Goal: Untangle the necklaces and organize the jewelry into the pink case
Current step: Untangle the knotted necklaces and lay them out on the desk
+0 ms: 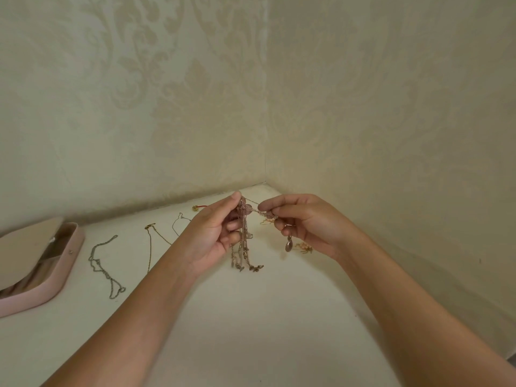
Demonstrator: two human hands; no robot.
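A tangled bunch of thin chains (245, 241) hangs above the white table between both hands. My left hand (215, 233) pinches the knot at its top, with loose chain ends dangling below. My right hand (304, 223) pinches a strand pulled sideways out of the knot, and an oval dark pendant (288, 244) hangs under its fingers. The pink case (60, 270) lies open at the far left, lid raised. On the table lie a dark silver chain (104, 268), a gold chain (152, 241) and a thin silver chain (178, 223).
A small gold piece with red cord (198, 208) lies near the back wall. A little gold tangle (304, 248) sits on the table beneath my right hand. Patterned cream walls meet in a corner just behind the hands. The white table (251, 317) stretches toward me.
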